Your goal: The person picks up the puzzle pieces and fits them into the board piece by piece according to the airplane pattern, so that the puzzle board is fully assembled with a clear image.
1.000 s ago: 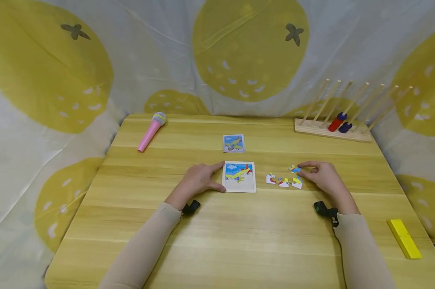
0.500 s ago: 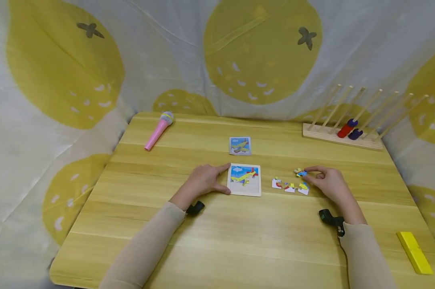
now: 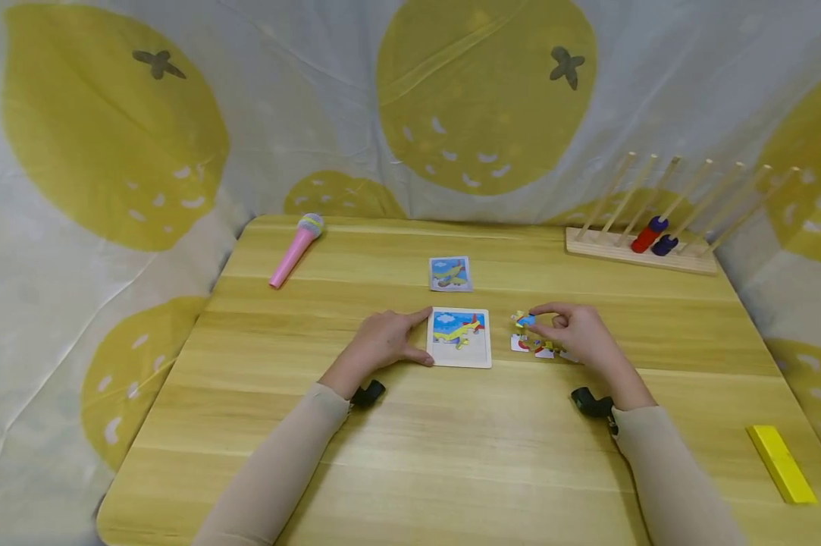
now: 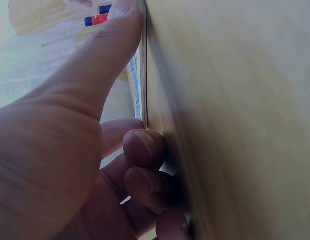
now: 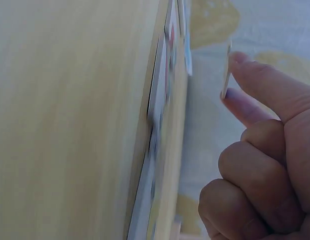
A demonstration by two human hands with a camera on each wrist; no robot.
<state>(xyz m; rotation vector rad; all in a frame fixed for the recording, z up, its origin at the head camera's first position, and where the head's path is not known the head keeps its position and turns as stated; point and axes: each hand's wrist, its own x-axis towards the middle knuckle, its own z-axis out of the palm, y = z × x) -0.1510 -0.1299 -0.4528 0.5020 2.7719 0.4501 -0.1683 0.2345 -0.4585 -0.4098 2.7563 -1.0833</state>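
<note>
On the table (image 3: pixel 410 447), the left hand (image 3: pixel 381 341) braced straight, widely spread fingers against the left edge of the puzzle tray (image 3: pixel 474 355), presumably to steady it; the right hand (image 3: pixel 575 331) pinched a puzzle piece (image 3: pixel 524 320) between barely parted fingers, raised near loose pieces (image 3: pixel 520 343), likely for finer control.

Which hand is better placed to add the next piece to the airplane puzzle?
Probably your right hand: it pinches a blue-and-yellow jigsaw piece, raised beside the square, pale-bordered puzzle board. Your left hand rests against the board's left edge.
</note>
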